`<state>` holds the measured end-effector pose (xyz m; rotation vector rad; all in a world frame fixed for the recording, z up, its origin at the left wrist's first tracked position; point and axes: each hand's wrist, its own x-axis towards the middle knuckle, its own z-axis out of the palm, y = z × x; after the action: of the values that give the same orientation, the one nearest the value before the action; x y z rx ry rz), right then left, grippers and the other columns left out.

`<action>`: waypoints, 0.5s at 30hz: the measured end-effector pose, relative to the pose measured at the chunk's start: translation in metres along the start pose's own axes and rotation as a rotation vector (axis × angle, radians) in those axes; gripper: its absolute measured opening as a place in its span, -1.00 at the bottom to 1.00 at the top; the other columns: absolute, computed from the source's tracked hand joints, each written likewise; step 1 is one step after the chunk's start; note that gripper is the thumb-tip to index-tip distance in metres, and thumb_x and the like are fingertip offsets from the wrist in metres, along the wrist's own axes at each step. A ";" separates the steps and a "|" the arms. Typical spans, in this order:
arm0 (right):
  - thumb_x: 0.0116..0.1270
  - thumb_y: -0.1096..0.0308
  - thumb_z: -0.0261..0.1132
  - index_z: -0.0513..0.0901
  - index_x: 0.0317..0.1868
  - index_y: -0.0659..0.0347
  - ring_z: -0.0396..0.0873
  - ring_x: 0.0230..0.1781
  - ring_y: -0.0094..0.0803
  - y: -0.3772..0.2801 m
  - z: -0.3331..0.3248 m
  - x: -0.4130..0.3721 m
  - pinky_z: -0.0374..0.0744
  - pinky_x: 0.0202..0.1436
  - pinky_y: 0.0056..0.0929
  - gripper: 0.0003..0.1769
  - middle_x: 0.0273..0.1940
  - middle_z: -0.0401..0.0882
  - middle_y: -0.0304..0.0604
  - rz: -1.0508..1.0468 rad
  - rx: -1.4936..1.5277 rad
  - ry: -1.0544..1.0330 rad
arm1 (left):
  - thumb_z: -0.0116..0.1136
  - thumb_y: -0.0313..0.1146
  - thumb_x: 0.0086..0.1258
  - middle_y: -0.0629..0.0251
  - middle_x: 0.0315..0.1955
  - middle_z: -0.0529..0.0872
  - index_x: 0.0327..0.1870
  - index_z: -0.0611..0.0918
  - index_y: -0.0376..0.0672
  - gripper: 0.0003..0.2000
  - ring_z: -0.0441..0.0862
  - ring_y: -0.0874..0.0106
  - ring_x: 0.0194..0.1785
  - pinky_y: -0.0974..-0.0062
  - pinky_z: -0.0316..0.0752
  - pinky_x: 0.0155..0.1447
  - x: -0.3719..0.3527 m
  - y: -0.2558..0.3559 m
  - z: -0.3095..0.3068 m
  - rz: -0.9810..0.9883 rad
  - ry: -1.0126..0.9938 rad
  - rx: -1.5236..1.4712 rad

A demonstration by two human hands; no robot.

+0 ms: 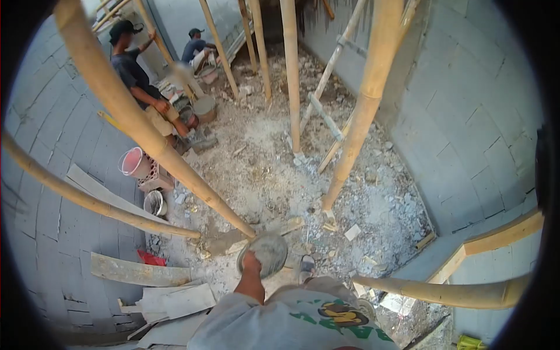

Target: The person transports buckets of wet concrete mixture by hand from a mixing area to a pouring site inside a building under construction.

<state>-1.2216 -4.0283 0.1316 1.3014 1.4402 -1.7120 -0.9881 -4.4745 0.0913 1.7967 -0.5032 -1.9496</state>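
Observation:
My left hand reaches down in front of my body, fingers closed at the near left side of a round grey bucket. Seen from above, the bucket's top looks grey and mortar-like. How the fingers grip it, by rim or handle, is too small to make out. One foot in a sandal shows just right of the bucket. My right hand is out of view.
Bamboo poles stand around me, one slanting close to the bucket. Rubble covers the ground. A bamboo ladder leans behind. Two people are at the back left, near a pink bucket on a crate.

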 end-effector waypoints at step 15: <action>0.16 -0.04 0.01 0.18 -0.68 -0.02 0.03 -0.78 -0.46 -0.054 0.205 -0.026 0.08 -0.70 -0.40 -0.60 -0.78 0.03 -0.36 0.031 0.004 0.073 | 0.05 -0.27 -0.04 0.28 -0.70 0.31 -0.45 0.44 -0.23 -0.78 0.22 0.44 -0.71 0.42 0.10 -0.64 0.092 0.154 0.234 -0.109 0.097 0.148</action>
<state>-1.3248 -4.2118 0.1695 1.3947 1.4504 -1.6636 -1.2155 -4.6600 0.1191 2.0397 -0.5390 -1.9288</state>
